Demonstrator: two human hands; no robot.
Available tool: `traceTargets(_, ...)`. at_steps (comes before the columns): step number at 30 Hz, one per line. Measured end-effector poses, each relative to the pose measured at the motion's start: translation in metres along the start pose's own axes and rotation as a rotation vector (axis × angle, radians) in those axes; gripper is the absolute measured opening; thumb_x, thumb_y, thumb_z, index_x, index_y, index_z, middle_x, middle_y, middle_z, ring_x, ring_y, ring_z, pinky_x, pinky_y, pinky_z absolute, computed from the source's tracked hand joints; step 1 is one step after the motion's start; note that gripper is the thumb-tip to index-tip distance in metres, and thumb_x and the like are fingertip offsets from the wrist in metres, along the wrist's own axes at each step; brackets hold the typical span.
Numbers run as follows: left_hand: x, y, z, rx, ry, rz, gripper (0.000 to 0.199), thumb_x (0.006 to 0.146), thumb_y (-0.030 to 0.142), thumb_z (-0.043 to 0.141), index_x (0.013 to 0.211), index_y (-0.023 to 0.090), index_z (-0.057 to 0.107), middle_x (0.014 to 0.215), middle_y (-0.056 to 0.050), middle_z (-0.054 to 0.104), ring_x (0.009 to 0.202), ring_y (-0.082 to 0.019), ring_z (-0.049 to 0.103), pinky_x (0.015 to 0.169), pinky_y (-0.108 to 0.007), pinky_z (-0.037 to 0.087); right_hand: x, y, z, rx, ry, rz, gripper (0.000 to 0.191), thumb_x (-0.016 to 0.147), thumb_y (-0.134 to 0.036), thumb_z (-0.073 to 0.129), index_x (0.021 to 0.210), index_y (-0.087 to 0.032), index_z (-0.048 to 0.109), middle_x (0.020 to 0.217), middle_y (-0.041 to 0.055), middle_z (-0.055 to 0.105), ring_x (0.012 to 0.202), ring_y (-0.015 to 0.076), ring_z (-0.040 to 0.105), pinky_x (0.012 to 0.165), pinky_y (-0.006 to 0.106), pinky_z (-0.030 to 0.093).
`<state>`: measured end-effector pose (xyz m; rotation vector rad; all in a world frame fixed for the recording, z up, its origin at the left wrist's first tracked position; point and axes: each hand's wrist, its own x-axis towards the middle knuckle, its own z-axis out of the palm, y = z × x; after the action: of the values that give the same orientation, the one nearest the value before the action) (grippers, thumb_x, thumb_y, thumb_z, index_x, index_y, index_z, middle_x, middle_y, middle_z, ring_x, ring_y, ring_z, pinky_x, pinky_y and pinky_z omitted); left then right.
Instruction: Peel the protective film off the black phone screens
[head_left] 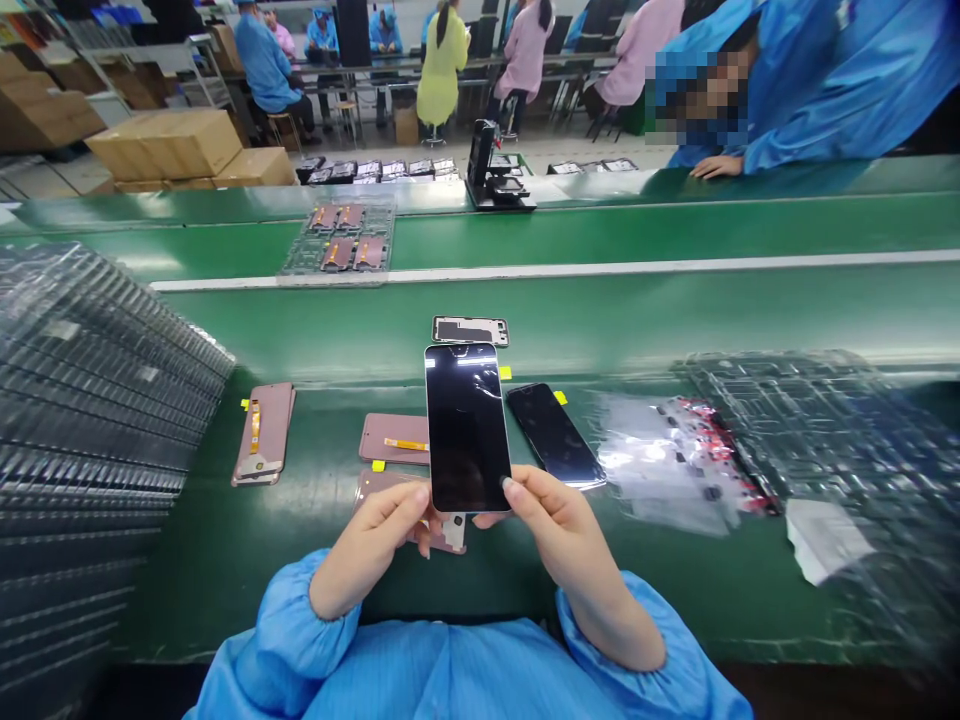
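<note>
While in both hands, a black smartphone.

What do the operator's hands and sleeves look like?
The left hand and right hand are bare, with no gloves, rings or watch visible. The left sleeve and right sleeve are thin, slightly shiny bright blue fabric, gathered at elastic cuffs. No markings show.

A tall stack of clear plastic trays sits on the left of the green conveyor belt. Far back are cardboard boxes and people in blue coats at work.
</note>
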<state>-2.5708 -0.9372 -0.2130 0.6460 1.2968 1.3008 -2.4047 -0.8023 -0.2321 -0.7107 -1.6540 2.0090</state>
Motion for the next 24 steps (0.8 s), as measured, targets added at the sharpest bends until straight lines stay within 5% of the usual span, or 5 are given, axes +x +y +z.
traceTargets(10, -0.001, 0.003, 0.010, 0.158, 0.095, 0.035, 0.025, 0.084, 0.040, 0.070, 0.080, 0.016, 0.067, 0.075, -0.002, 0.068, 0.063, -0.012, 0.058, 0.059, -0.023, 0.045, -0.005, 0.000, 0.006, 0.022, 0.052, 0.003, 0.032, 0.094, -0.049, 0.056, 0.095, -0.019, 0.068, 0.077, 0.0032, 0.075, 0.068, 0.0214, 0.074, 0.065, 0.033, 0.061)
traceTargets(18, -0.002, 0.004, 0.015, 0.195, 0.196, 0.114, 0.032, 0.085, 0.040, 0.066, 0.065, 0.017, 0.055, 0.061, 0.004, 0.055, 0.059, -0.009, 0.053, 0.060, -0.020, 0.044, -0.007, 0.001, 0.006, -0.020, 0.016, -0.049, 0.030, 0.099, -0.041, 0.051, 0.109, -0.019, 0.069, 0.084, 0.0037, 0.077, 0.076, 0.0196, 0.074, 0.074, 0.032, 0.058)
traceTargets(24, -0.002, -0.002, 0.010, 0.175, 0.157, 0.108, 0.031, 0.088, 0.040, 0.064, 0.068, 0.017, 0.057, 0.064, 0.003, 0.060, 0.065, -0.009, 0.057, 0.066, -0.020, 0.044, -0.008, 0.007, 0.004, 0.086, -0.017, -0.032, 0.033, 0.101, -0.040, 0.048, 0.111, -0.020, 0.071, 0.082, 0.0045, 0.078, 0.078, 0.0201, 0.073, 0.072, 0.032, 0.059)
